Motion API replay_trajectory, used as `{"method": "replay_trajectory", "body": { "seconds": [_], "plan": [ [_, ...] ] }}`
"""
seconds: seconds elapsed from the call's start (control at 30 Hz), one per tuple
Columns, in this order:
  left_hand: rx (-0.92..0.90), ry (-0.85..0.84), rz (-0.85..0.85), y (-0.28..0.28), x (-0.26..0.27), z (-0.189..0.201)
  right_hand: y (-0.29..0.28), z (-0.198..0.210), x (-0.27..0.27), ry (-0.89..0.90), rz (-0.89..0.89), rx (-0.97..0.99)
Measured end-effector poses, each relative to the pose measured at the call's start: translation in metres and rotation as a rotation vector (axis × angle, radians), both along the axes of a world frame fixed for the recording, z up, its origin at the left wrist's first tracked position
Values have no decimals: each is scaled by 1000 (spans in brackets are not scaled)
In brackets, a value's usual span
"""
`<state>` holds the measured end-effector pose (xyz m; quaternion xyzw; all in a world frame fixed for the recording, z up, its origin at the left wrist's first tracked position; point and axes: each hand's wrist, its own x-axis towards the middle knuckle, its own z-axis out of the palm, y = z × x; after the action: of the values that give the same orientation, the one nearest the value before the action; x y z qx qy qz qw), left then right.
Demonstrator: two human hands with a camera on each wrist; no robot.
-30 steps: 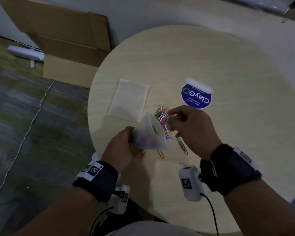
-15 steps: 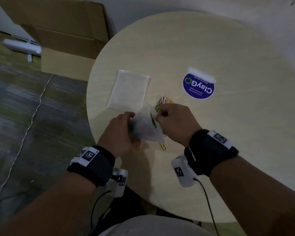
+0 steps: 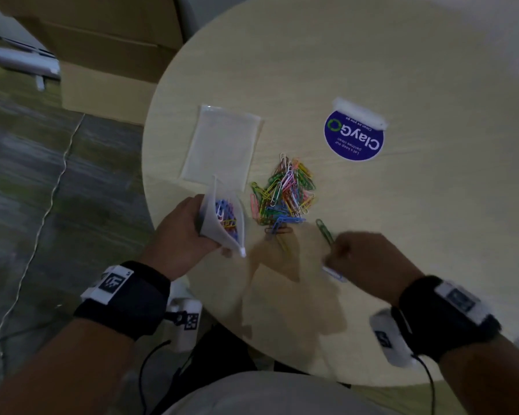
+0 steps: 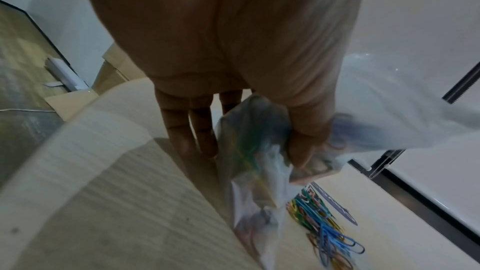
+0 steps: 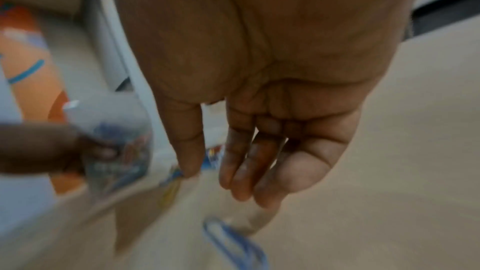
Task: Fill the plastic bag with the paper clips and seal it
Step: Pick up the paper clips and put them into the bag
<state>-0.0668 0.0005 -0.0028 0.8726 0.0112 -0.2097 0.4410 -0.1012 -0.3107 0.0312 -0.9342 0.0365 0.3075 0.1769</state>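
My left hand [image 3: 197, 230] holds a small clear plastic bag [image 3: 225, 217] upright at the table's left edge, its mouth open and several coloured paper clips inside. In the left wrist view the thumb pinches the bag [image 4: 257, 163] against the fingers. A pile of coloured paper clips [image 3: 285, 193] lies just right of the bag. My right hand [image 3: 334, 256] hovers low near the front, fingers relaxed and holding nothing, beside a single green clip [image 3: 324, 230] and over a pale blue clip [image 3: 334, 274]. The right wrist view is blurred; the right hand [image 5: 213, 182] is above the blue clip [image 5: 233, 241].
A second, empty clear bag [image 3: 222, 145] lies flat behind the held one. A round blue sticker [image 3: 354, 136] is on the round wooden table [image 3: 432, 235]. Cardboard boxes [image 3: 102, 40] stand on the floor to the left.
My right hand has left the bag's mouth and swung to the near right. The clips it carried are now in the bag, and the pile on the table is uncovered.
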Motion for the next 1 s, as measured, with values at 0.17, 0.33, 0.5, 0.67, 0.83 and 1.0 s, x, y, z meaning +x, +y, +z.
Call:
{"method": "replay_trajectory", "body": {
  "seconds": [0.17, 0.33, 0.5, 0.67, 0.83, 1.0],
  "plan": [
    [40, -4, 8, -2, 2, -2, 6, -37, -6, -82, 54, -21],
    [61, -38, -27, -5, 6, 1, 35, -39, 36, -282, 113, 77],
    [68, -59, -102, -5, 9, 3, 34, -26, 79, -385, -286, 135],
    [49, -29, -75, -4, 7, 0, 49, -36, 106, -246, -225, -68],
    [57, -36, -35, -6, 2, 1, 36, -47, 102, -248, -225, 62],
    [94, -53, -14, -12, 2, 5, 26, -42, 96, -260, -265, 16]
  ]
}}
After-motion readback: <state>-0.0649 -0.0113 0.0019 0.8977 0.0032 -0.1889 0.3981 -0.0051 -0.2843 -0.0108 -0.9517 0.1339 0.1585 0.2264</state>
